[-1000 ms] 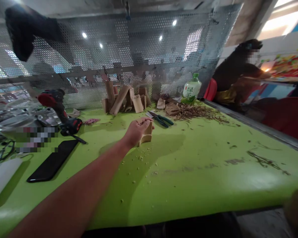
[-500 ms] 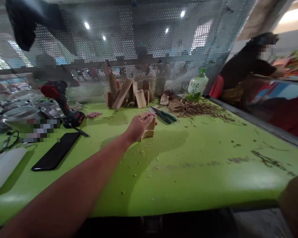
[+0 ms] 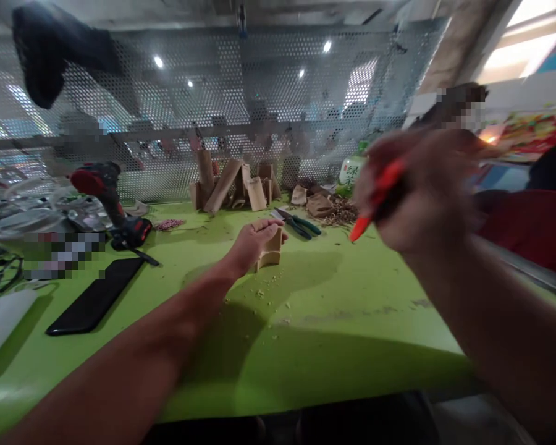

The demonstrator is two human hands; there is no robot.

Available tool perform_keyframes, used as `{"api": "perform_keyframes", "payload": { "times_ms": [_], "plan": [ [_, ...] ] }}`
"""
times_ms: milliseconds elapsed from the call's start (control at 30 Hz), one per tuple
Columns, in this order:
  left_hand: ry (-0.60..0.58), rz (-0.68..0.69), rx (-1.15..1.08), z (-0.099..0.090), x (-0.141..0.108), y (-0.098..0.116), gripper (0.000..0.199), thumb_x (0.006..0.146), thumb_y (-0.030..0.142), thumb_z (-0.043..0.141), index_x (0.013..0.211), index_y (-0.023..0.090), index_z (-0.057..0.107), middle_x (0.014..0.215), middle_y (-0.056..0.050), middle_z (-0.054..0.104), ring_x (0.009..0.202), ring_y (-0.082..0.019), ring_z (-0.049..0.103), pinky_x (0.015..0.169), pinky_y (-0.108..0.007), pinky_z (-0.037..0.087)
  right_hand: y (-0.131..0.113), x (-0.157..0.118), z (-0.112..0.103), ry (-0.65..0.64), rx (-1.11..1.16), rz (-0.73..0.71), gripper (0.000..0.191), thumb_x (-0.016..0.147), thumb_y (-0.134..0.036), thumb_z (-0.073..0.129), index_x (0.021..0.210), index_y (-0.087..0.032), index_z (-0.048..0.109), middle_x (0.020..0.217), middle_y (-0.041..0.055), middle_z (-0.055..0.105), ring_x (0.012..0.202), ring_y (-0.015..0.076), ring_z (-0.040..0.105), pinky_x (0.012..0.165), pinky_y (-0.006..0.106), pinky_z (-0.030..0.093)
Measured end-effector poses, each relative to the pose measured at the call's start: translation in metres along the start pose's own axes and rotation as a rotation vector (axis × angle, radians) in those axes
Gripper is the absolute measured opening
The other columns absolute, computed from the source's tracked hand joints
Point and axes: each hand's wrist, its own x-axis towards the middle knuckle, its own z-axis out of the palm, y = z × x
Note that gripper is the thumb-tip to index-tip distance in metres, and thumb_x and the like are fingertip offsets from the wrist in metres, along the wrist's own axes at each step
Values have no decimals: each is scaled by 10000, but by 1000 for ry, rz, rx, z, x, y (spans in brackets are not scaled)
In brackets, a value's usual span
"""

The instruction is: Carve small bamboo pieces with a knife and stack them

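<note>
Holding a small wooden block (image 3: 272, 256) on the green worktop (image 3: 352, 352), the left hand (image 3: 254, 248) curls its fingers (image 3: 264, 232) over it. The blurred right hand (image 3: 421, 191) grips a red tool (image 3: 377, 198). More cut pieces (image 3: 225, 185) already stand farther back.

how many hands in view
2: the left hand on a tan block on the green table, the right hand raised, blurred, gripping a red-handled tool; a co-worker's may be hidden behind it

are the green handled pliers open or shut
Open: the green handles of the pliers lie spread apart in a V on the green table.
</note>
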Motion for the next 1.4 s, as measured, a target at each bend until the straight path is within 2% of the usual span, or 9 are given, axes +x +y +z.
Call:
{"api": "perform_keyframes", "payload": {
  "times_ms": [67,133,233,367,600,833,1033,1267,1400],
  "plan": [
    [-24,-25,-42,0,-2,2,238,878,288,588,1052,137,646,869,-86,707,725,-169,633,629,-288,492,18,3,18,-125,-109,22,446,969,-602,365,862,-213,555,648,-31,511,501,85,442,456,214,349],
    [-13,-33,-76,0,-3,4,252,870,304,600,1055,138,646,841,-72,700,718,-164,625,633,-280,487,39,3,35,-325,-366,110,451,960,-579,403,762,-194,528,636,-13,515,517,90,440,468,215,306],
    [26,-9,-106,0,-3,4,285,852,364,626,1035,148,657,826,-51,689,705,-153,612,640,-267,480,62,-4,50,-410,-782,106,411,952,-546,426,823,-192,589,643,5,550,531,110,439,498,242,234],
    [24,-34,-124,0,-2,4,293,858,399,608,1013,153,652,817,-50,689,677,-159,608,625,-278,478,70,-9,54,-420,-989,109,421,966,-524,386,852,-211,642,641,18,599,497,115,403,515,269,184],
    [52,-17,-50,2,1,6,200,842,307,602,938,141,657,821,-67,712,681,-160,615,639,-279,481,68,-10,56,-393,-1104,57,461,976,-539,364,886,-221,686,684,37,659,525,137,456,531,275,186],
    [9,-23,-80,0,8,-1,189,824,294,603,929,142,643,799,-66,702,681,-166,628,643,-303,509,72,-12,58,-466,-1098,84,481,984,-539,338,893,-222,688,725,57,691,553,158,520,508,282,236],
    [40,-13,-60,5,7,2,171,821,285,584,907,144,626,763,-57,684,673,-158,620,648,-298,507,67,-8,59,-572,-1134,178,505,986,-539,307,920,-214,688,774,104,703,600,191,589,506,302,304],
    [142,56,-87,11,3,0,184,838,301,588,930,145,620,755,-34,656,680,-147,608,640,-276,506,62,-13,62,-505,-1071,177,501,992,-549,313,905,-215,676,729,62,671,543,151,541,482,273,300],
    [176,105,-162,13,5,-4,242,874,343,566,1031,163,602,895,-41,670,716,-139,601,665,-281,520,64,-10,64,-449,-1090,179,475,990,-527,327,948,-219,686,765,65,690,574,152,561,508,262,297]
  ]
}}
